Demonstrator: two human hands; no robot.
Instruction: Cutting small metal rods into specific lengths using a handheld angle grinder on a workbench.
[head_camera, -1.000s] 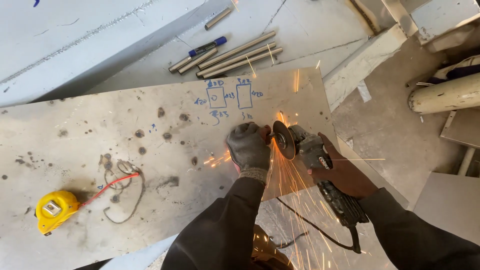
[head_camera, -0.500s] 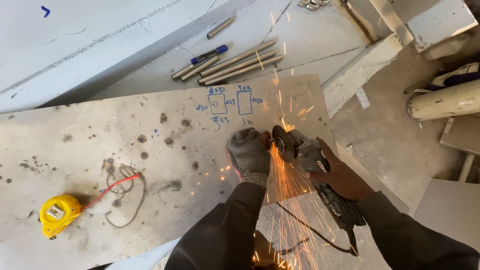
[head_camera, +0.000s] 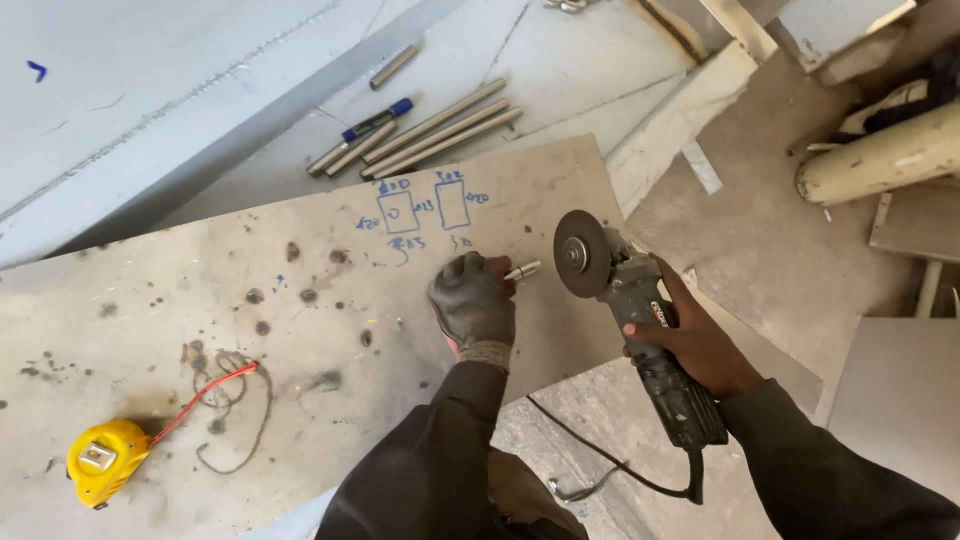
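L hand (head_camera: 473, 303), gloved, is curled shut round a short metal rod (head_camera: 523, 270), the rod's tip poking out toward the R side, resting on the worktop (head_camera: 150, 300). R hand (head_camera: 690, 340), bare, is wrapped tight round the body of an angle grinder (head_camera: 640, 320); its disc (head_camera: 580, 253) stands just R of the rod tip, close but w/ a small gap, no sparks showing. Grinder's black cable (head_camera: 600, 455) runs from its rear end, looping below both hands.

Just beyond the L hand: blue marker sketches (head_camera: 425, 210) of two rectangles w/ scribbles on the worktop. Further out, past the worktop edge, a bundle of metal rods (head_camera: 440, 130) lies w/ a blue-capped marker (head_camera: 375, 120) beside them & one short rod (head_camera: 393, 66) apart. Far to the L of the L hand, a yellow tape measure (head_camera: 100, 460) w/ a red strap (head_camera: 205, 395), next to a loop of wire (head_camera: 240, 420). Far R of the R hand, a cream pipe (head_camera: 880, 155) on the floor
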